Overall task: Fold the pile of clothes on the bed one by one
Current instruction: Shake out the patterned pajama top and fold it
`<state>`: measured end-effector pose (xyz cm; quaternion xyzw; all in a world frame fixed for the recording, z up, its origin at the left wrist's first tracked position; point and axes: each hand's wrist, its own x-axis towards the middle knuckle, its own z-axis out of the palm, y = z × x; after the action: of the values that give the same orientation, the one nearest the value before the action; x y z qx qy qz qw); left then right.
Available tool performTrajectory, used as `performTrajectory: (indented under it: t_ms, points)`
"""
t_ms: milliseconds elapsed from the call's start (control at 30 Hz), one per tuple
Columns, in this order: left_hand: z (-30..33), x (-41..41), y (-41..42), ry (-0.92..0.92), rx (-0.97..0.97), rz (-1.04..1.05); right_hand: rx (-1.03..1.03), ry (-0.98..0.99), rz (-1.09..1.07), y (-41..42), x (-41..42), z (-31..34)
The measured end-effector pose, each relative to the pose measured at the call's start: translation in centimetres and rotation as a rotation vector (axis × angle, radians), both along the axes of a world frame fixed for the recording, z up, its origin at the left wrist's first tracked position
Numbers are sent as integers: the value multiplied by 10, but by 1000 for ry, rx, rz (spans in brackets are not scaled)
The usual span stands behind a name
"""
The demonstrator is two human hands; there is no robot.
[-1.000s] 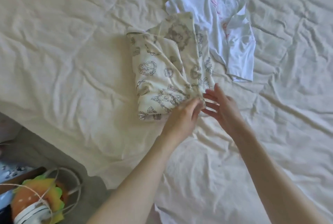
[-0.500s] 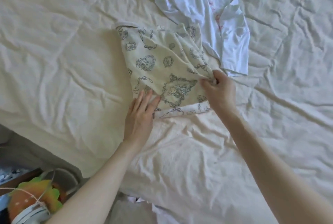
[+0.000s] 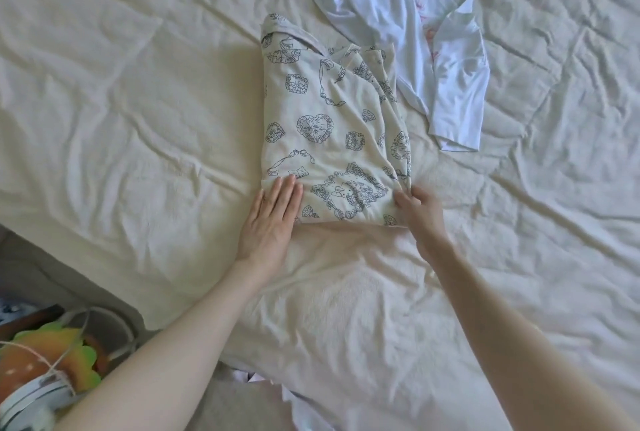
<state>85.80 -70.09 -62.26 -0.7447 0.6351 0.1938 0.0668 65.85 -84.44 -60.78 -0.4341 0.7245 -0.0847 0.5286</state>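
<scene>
The left hand lies flat, fingers straight and together, pressing the near left corner of the folded patterned cream garment on the bed. The right hand pinches its near right corner, fingers curled.

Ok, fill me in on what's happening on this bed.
A person is folding clothes on the bed. The cream printed garment lies partly folded. The left hand presses flat on its near left corner, while the right hand pinches the near right edge. A white shirt lies crumpled just beyond, not yet folded.
</scene>
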Motion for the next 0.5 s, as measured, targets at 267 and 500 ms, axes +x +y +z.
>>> performTrajectory:
  t_ms: [267,500]
  points:
    - [17,16,-12,50,-186,-96,125,-321,39,8,-6,12]
    - [51,20,3,387,-220,84,-60,-152,-195,29,-14,30]
